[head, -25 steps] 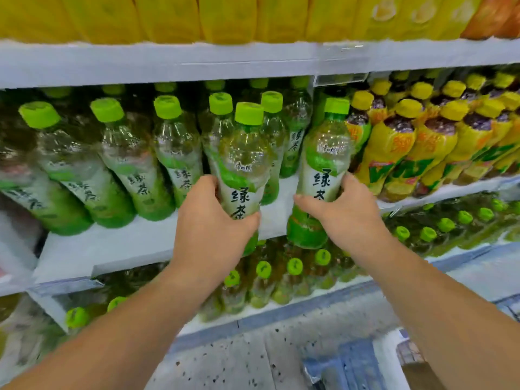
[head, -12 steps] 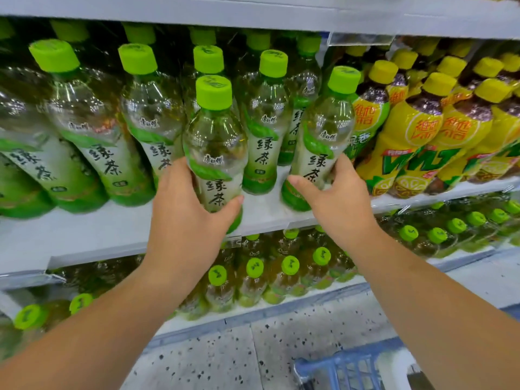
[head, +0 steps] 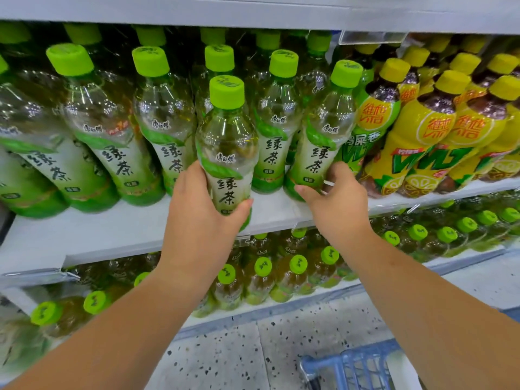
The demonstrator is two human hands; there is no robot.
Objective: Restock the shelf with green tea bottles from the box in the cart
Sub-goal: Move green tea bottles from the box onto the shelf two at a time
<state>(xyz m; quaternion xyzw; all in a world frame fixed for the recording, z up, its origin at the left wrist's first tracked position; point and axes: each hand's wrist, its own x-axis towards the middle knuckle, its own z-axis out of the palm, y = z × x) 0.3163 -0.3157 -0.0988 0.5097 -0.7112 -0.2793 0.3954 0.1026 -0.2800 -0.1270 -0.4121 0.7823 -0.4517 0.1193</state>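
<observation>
**Shelf** [head: 112, 235]: a white board running from 9 o'clock to 3 o'clock, its front strip bare.

**Stocked green tea bottles** [head: 118, 153]: several files with green caps, filling the shelf from 9 o'clock to just past 12 o'clock.

**Lemon tea bottles** [head: 416, 153]: yellow caps and labels, packed at 2 to 3 o'clock, touching the green tea files.

**Lower shelf bottles** [head: 292, 277]: green-capped, seen from above, below the shelf edge from 8 to 4 o'clock.

**Floor** [head: 225, 358]: speckled, at 6 o'clock.

**Cart** [head: 351, 364]: blue wire rim at 5 o'clock; no box is visible in it.

**Left hand** [head: 202, 218]: at centre, fingers and thumb wrapped round the lower half of the held bottle.

**Right hand** [head: 334, 198]: at 3 o'clock of the left hand, thumb across the front and fingers curled round the right side of the end bottle.

**Held bottle** [head: 226, 142]: green tea, upright, over the shelf's front edge, in front of the stocked files. Whether its base rests on the shelf cannot be told.

**End bottle** [head: 320, 142]: green tea, standing on the shelf, tilted slightly, just beside the lemon tea bottles.
</observation>
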